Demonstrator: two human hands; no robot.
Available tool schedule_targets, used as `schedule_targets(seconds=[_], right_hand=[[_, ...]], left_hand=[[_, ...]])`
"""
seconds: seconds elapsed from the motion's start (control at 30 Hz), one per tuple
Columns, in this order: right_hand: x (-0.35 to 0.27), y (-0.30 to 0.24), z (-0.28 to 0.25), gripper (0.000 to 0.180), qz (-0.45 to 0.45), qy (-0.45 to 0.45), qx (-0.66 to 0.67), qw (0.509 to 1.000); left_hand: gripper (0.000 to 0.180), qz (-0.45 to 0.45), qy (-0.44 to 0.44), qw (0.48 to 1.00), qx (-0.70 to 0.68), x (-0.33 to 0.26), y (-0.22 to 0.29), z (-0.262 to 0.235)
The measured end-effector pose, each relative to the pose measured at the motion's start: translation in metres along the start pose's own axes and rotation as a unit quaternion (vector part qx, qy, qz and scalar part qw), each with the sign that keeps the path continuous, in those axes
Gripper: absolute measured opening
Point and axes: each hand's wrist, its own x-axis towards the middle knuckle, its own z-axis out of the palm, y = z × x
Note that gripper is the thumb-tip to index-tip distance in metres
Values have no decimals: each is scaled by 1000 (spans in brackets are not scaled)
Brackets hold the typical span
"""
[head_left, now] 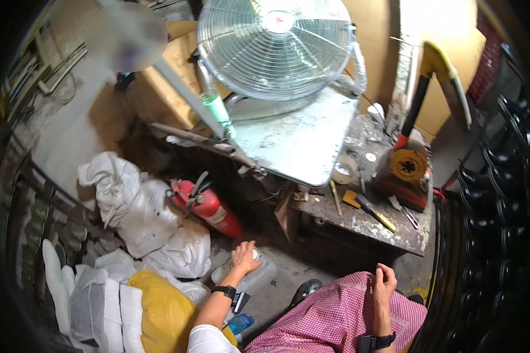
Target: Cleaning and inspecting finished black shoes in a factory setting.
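Note:
Low on the floor, my left hand (245,257) reaches over the top of a clear plastic jug (262,274), its fingers and thumb closed about the white cap (255,255). The jug's handle and lower side are partly hidden by my hand and forearm. My right hand (384,281) rests by my knee on a pink checked apron (341,309). Its fingers are curled, and what they hold, if anything, is hidden. A red fire extinguisher (209,206) stands just beyond my left hand.
White sacks (129,206) and a yellow sack (162,303) crowd the left. Ahead, a large fan (277,53) stands over a board-topped bench (300,141) with tools and a tape roll (344,169). Dark coiled parts (506,176) line the right. Another person (129,38) is at upper left.

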Motion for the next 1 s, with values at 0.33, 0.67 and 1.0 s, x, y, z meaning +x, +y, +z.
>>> schedule_targets(seconds=[0.33,0.67,1.0], right_hand=[[16,-36,-52,13,-4,93,27,995],[15,-6,-148,13,44,227,38,972],[-2,18,-216,14,26,234,49,971]], left_hand=[[67,-32,13,999,26,0,13,-11],[66,-68,-43,994,81,-14,27,-26],[57,-25,-3,999,38,-34,-16,-4]])
